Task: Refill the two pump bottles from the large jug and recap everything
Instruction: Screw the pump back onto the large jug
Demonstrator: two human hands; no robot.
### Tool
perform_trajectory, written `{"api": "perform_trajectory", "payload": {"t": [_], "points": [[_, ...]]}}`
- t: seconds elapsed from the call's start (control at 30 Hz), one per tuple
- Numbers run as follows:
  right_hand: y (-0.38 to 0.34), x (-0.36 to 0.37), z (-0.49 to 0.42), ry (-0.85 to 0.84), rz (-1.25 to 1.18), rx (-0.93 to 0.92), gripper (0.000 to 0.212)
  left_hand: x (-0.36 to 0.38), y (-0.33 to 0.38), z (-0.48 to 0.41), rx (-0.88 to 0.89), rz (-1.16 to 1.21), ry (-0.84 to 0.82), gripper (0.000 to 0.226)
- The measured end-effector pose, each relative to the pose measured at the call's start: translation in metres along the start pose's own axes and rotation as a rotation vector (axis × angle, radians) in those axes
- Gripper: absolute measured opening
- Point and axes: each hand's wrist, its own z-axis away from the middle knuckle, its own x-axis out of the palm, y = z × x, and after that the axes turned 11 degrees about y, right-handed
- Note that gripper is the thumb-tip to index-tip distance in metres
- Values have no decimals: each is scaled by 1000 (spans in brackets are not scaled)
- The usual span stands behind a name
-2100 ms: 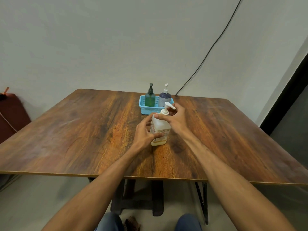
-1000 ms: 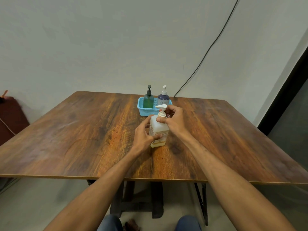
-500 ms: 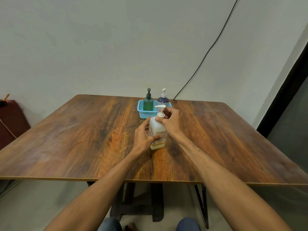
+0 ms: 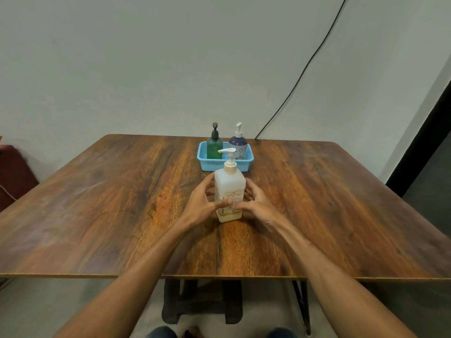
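Head view: I see the jug [image 4: 229, 191] standing upright mid-table [image 4: 122, 191], its white pump [image 4: 228, 152] on. My left hand [image 4: 203, 202] wraps its left side, thumb laid across the label. My right hand [image 4: 255, 203] cups the right side, thumb on the lower front. Just behind it sits the blue basket [image 4: 210, 164], with the green bottle [image 4: 214, 147] and purple bottle [image 4: 238, 143] inside, both capped with pumps.

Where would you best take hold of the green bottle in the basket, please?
I would grip the green bottle at its shoulder, below the black pump, coming from above and the left: the basket walls in its lower body and the purple bottle crowds its right.
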Motion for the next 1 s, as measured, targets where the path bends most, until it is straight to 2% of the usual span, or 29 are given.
{"api": "perform_trajectory", "payload": {"t": [0.1,0.3,0.43,0.5,0.63,0.73,0.87,1.0], "points": [[7,-3,-27,6,-42,-22,75,3,-2,-30,-10,16,-41,92],[-19,-36,-80,59,29,-77,79,17,12,-95,-41,70,-80,90],[-72,-67,-101,121,37,-41,78,28,59,-139,-100,122,-133,77],[-109,-82,-109,145,41,-20,76,32,90,-162,-114,149,-174,79],[-177,-123,-127,208,65,29,88,48,150,-214,-105,145,-280,83],[-204,-167,-139,265,78,57,89,81,183,-244,-114,168,-325,86],[-201,-230,-159,343,139,106,84,146,195,-274,-133,182,-384,88],[-181,-301,-189,335,277,53,64,225,186,-307,-158,167,-416,86]]}}
